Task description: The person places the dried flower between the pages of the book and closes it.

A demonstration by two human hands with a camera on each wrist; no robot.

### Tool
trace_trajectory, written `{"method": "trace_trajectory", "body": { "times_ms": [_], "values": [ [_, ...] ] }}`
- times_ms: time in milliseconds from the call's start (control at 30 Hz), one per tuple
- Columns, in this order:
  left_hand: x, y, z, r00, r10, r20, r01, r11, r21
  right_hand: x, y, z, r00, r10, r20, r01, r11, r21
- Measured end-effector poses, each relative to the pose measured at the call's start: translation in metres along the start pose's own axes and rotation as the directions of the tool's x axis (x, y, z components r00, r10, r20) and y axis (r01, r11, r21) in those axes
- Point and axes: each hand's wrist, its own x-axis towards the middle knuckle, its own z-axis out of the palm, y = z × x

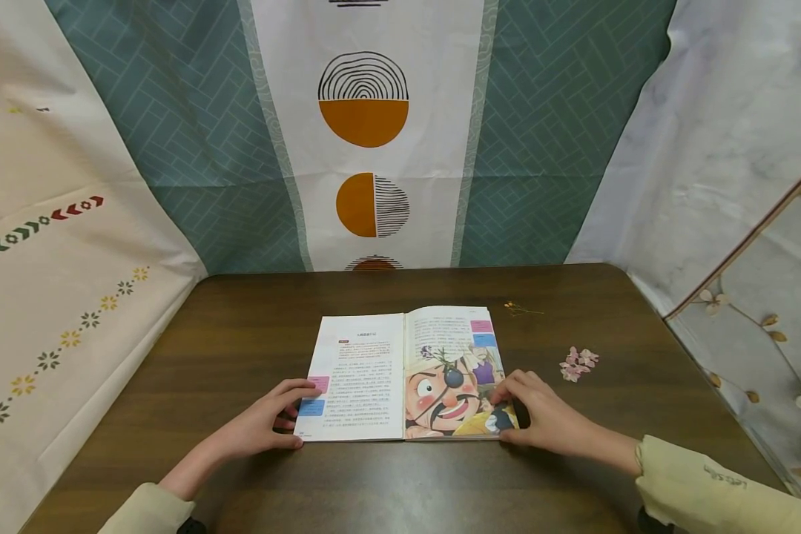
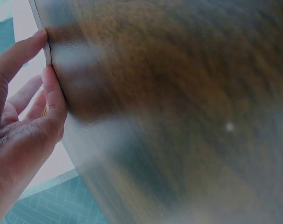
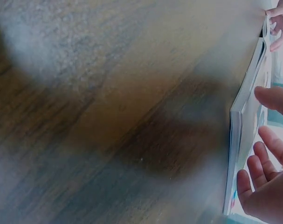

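Book, open | left edge: left hand | right edge: right hand

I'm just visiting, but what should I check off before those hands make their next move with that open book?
1. Book lies open on the table: ok.
2. Left hand touches the book's left edge: ok.
3. Right hand is at the book's lower right corner: ok.
4. Right hand actually presses the paper: cannot tell.
5. Right page lies fully flat: not ok, it arches near the middle.
6. Pink flowers are off the book: ok.
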Motion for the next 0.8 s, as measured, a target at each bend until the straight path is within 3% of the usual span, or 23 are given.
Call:
{"method": "trace_trajectory", "body": {
  "times_ms": [400,800],
  "values": [
    [-0.001,0.002,0.000,1.000,-0.002,0.001,0.002,1.000,-0.003,0.002,0.005,-0.009,0.999,0.026,-0.025,-0.026,1.000,0.001],
    [-0.001,0.002,0.000,1.000,-0.007,-0.001,0.007,1.000,0.001,0.016,0.016,-0.018,0.994,0.056,-0.089,-0.056,0.998,0.005]
  ]
}}
